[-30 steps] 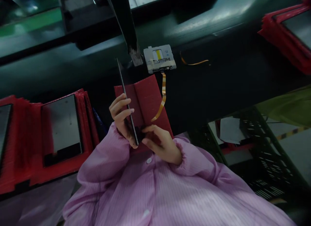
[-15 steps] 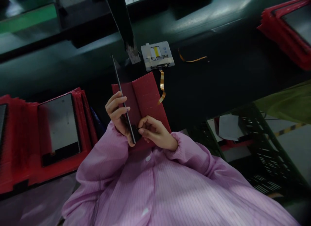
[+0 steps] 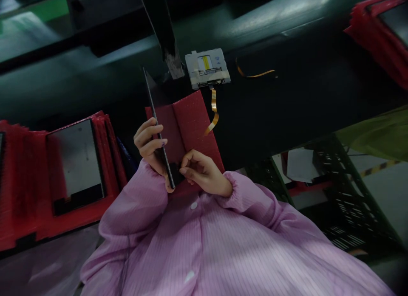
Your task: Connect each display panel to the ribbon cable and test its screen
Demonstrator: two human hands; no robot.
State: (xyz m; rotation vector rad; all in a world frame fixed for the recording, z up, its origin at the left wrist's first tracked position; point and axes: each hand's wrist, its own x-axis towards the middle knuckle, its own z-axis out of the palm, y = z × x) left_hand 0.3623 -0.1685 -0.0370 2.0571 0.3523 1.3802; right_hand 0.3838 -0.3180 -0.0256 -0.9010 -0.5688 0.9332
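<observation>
My left hand [image 3: 149, 141] holds a thin, dark display panel [image 3: 149, 92] nearly edge-on, fingers on one side and the thumb at its lower end. Pinched close to that lower end, my right hand [image 3: 204, 173] grips the edge of a dark flap [image 3: 174, 169] that seems to join the panel; the fingertips hide part of it. Under both hands lies an opened red foam sleeve [image 3: 196, 117]. Just beyond the sleeve is a small pale test board [image 3: 207, 69] with a yellow strip, and its orange flex cable [image 3: 213, 102] hangs down over the sleeve.
Red sleeves [image 3: 28, 181] are stacked at the left, with a grey-backed panel [image 3: 79, 156] on top. More red sleeves [image 3: 366, 37] stand at the far right. A loose orange flex strip [image 3: 256, 76] lies on the dark table. A green crate [image 3: 353, 194] sits at the lower right.
The panel and both hands have shifted very slightly left in view, along with a small movement of the camera. The grip of each hand looks the same.
</observation>
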